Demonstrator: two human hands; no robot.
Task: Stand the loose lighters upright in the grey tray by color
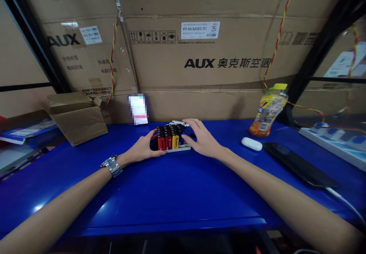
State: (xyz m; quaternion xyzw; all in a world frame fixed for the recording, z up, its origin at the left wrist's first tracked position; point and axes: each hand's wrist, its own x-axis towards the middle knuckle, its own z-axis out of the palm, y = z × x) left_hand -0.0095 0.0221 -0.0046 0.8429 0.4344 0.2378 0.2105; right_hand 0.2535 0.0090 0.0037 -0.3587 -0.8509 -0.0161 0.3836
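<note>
A white tray (185, 147) on the blue table holds several upright lighters in rows. Red lighters (165, 142), a yellow lighter (175, 141) and dark blue ones, with black tops, face me. My left hand (142, 146), below a metal wristwatch, curls round the tray's left side, its thumb at the front left corner. Around the right side curves my right hand (201, 138). Its thumb touches a dark blue lighter (181, 139) near the front, and its fingers reach over the back right, by a white piece (178, 123). Those fingertips are partly hidden.
Behind the table (171, 193) stands a big cardboard carton (228, 82), with a lit phone (138, 110) leaning on it. A small open box (78, 117) is left. On the right are a drink bottle (268, 111), white earbud case (251, 144), black phone (297, 164) and power strip (337, 147).
</note>
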